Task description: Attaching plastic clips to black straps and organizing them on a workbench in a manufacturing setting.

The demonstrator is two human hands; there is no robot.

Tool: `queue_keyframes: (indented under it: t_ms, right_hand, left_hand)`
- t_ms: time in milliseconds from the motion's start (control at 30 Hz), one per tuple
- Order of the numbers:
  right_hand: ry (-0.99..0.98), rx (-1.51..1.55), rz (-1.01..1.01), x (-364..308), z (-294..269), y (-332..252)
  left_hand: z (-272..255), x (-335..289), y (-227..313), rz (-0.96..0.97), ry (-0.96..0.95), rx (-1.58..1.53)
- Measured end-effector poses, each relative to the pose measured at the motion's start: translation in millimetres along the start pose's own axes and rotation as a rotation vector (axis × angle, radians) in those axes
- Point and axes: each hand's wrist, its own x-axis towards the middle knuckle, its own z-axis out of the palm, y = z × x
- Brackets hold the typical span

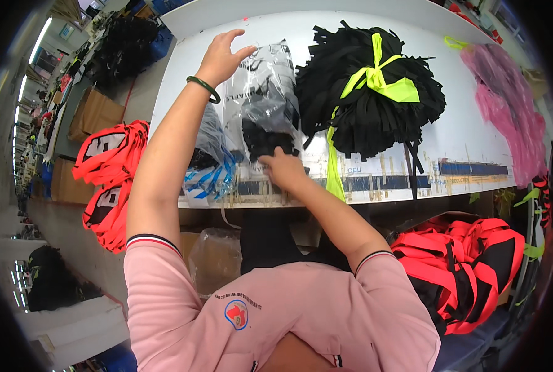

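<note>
off to the left of the left hand [222,56], below the bench [475,149] edge, a heap of red-orange and black fabric pieces [112,173] hangs over cardboard boxes [93,115]. the left hand is raised, fingers spread and curled, pinching the top edge of a clear plastic bag [267,93] that holds black fabric; a green bangle [203,88] sits on that wrist. just under the forearm lies a second bag with blue and white stripes [209,177], at the near bench edge. the right hand [283,168] is lower, at the bottom of the clear bag, fingers bent and gripping the dark fabric through the plastic. to the right of both hands rests a big bundle of black fabric strips [369,87] tied with a neon yellow band [382,84]. further right lies pink material [506,105]. below the right elbow sits another red and black pile [468,273].
</note>
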Motion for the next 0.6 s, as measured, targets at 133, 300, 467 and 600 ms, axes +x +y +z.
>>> queue_keyframes:
  t_ms: [133, 300, 467, 600]
  right_hand:
    - [-0.021, -0.003, 0.021, 6, -2, 4]
    - [0.054, 0.053, -0.013, -13, -12, -2]
    - [0.314, 0.427, 0.000, -60, -30, 22]
    - [0.694, 0.679, 0.170, -89, -72, 71]
  left_hand:
    - [-23, -46, 63, 0.017, 0.038, -0.364]
    - [-28, -154, 109, -0.194, 0.113, -0.724]
    - [14, -279, 127, -0.689, 0.011, -0.996]
    - [36, -351, 151, -0.857, -0.172, -1.183]
